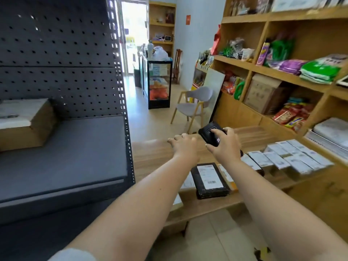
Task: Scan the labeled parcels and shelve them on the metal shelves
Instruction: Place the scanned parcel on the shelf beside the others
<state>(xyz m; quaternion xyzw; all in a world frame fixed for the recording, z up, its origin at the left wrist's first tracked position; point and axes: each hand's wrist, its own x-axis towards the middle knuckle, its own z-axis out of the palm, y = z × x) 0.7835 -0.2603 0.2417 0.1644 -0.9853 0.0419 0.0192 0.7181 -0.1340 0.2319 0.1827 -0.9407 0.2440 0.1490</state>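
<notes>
My right hand [225,146] grips a black handheld scanner [209,134] above the wooden table [150,157]. My left hand [183,146] hovers beside it with relaxed fingers and holds nothing. Below both arms a black parcel with a white barcode label [209,178] lies flat on the table. To its right sit several small white-labeled parcels [290,157] in rows. The dark metal shelf [66,151] with a perforated back stands at the left, and a labeled cardboard box [24,123] rests on its far left.
Wooden shelving [282,72] full of packaged goods lines the right wall. A grey chair [194,104] and a glass display cabinet [159,83] stand further down the aisle. A tan tiled floor [216,240] runs below the table.
</notes>
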